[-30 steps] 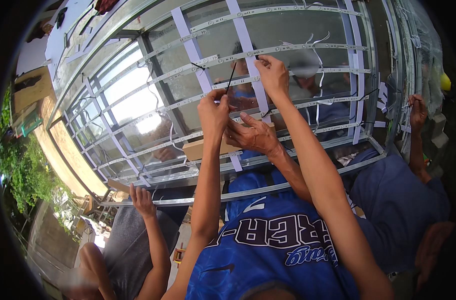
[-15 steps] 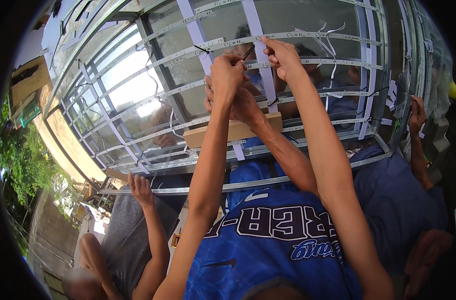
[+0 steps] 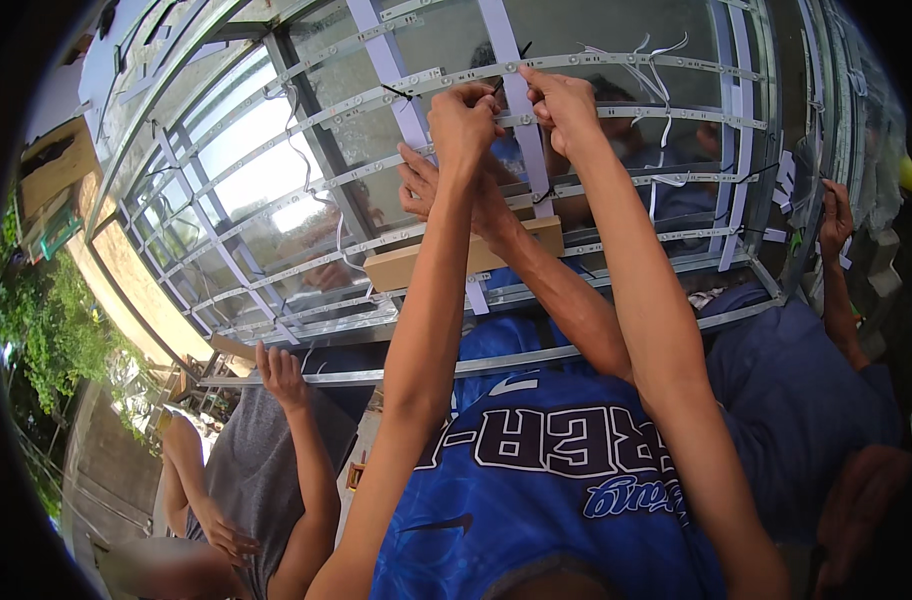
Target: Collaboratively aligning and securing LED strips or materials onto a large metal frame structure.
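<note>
Both hands, left hand (image 3: 463, 120) and right hand (image 3: 561, 100), pinch a thin, bendy black cable tie (image 3: 521, 52) at the far white LED strip (image 3: 616, 62); grasp its ends.

Both forearms enter from the lower edge and extend steeply upward, nearly parallel, the left arm crossing slightly inward. The left hand (image 3: 463, 122) is raised overhead, fingers curled tight, knuckles toward the camera. The right hand (image 3: 563, 103) is level with it, just beside it, fingers pinched together at the tips. Wrists straight; elbows almost fully extended.
</note>
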